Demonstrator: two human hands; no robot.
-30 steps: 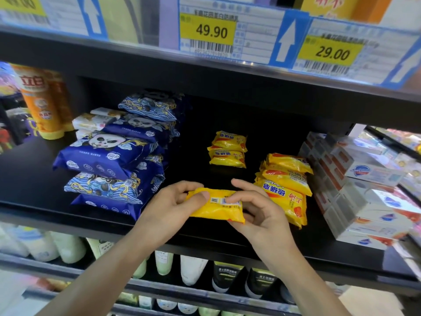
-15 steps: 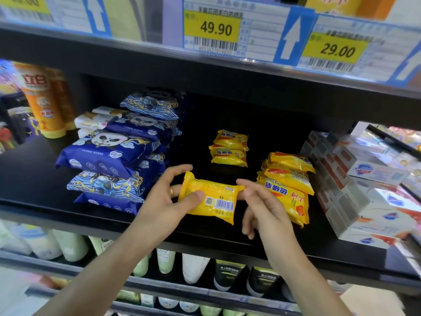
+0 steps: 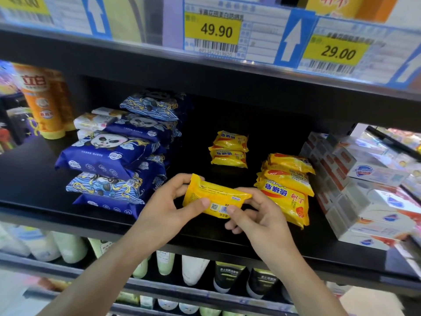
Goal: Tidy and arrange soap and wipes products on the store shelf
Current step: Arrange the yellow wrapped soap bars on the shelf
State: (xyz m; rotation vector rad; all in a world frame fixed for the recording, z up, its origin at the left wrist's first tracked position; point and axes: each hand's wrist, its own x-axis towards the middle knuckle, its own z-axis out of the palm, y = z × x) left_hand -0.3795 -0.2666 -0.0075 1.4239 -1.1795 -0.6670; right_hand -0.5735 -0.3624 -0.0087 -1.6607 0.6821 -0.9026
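A yellow soap packet [image 3: 214,197] is held above the front of the black shelf [image 3: 205,236], its barcode side facing me. My left hand [image 3: 166,208] grips its left end with thumb on top. My right hand [image 3: 255,215] pinches its right end between thumb and fingers. A stack of matching yellow soap packets [image 3: 287,188] lies just right of my hands. Two more yellow packets [image 3: 229,149] sit stacked further back. Blue panda-print wipes packs [image 3: 118,160] are piled at the left.
White boxed soaps [image 3: 355,190] are stacked at the right end of the shelf. Orange bottles [image 3: 43,101] stand at the far left. Small white wipe packs [image 3: 95,120] lie behind the blue ones. Price tags [image 3: 214,30] line the shelf above; bottles [image 3: 193,267] fill the shelf below.
The packet was turned over between my hands, so its barcode side now faces me. My right hand let go briefly, then took the right end again.
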